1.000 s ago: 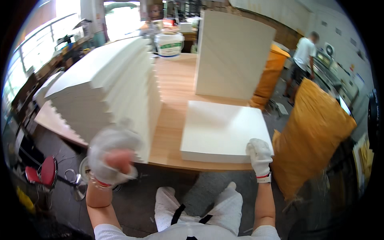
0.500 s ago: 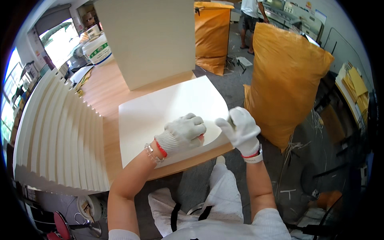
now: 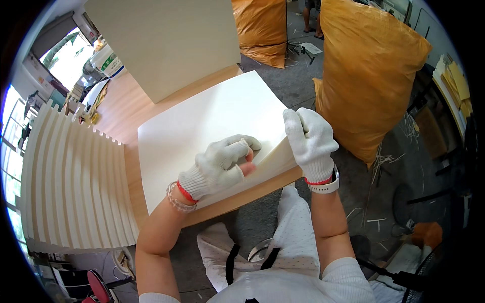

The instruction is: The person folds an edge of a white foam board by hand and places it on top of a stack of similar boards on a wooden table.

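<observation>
Pinching a corner of the white sheets point(image 3: 217, 113) on the tabletop point(image 3: 124, 101), the right hand point(image 3: 310, 140) could crease them if its narrow grip slips, while the left hand point(image 3: 216, 164), loosely curled, apparently empty, rests atop.

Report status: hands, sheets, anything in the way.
Left hand over white sheets, loosely curled. Right hand gripping their raised right corner. Orange sack beside table, right.
</observation>
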A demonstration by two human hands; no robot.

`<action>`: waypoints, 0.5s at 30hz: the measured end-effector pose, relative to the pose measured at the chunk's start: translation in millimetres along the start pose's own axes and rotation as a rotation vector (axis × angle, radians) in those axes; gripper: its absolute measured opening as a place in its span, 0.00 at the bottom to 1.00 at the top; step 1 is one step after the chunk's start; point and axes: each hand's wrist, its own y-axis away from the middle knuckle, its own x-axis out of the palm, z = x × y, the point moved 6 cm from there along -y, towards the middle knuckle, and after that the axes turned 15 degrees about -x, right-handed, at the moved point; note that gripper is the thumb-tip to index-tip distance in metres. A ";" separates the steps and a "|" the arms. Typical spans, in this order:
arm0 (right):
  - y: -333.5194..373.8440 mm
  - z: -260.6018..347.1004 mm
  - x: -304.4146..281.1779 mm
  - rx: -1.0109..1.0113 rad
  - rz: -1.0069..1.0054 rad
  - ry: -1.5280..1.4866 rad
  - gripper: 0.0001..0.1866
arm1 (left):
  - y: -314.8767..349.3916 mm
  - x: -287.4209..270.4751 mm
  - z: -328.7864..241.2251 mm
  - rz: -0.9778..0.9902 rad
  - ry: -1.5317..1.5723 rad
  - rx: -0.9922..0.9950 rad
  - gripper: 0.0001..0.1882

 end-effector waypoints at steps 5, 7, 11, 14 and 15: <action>-0.3 -0.5 -0.1 0.040 -0.024 -0.022 0.13 | 0.3 -1.6 0.4 0.027 0.027 -0.071 0.19; 0.4 -0.5 -0.2 0.041 -0.036 -0.023 0.12 | -0.5 -1.9 2.3 0.022 0.054 -0.062 0.17; 12.1 -13.2 3.1 0.227 -0.048 -0.202 0.11 | 1.1 -0.3 4.0 -0.068 0.188 -0.017 0.26; 14.5 -14.7 9.7 0.282 -0.090 -0.289 0.14 | 5.6 -1.2 3.3 -0.033 0.078 -0.003 0.30; 13.1 -12.1 8.0 0.218 -0.102 -0.233 0.15 | 2.0 -0.7 4.9 0.049 -0.013 -0.030 0.28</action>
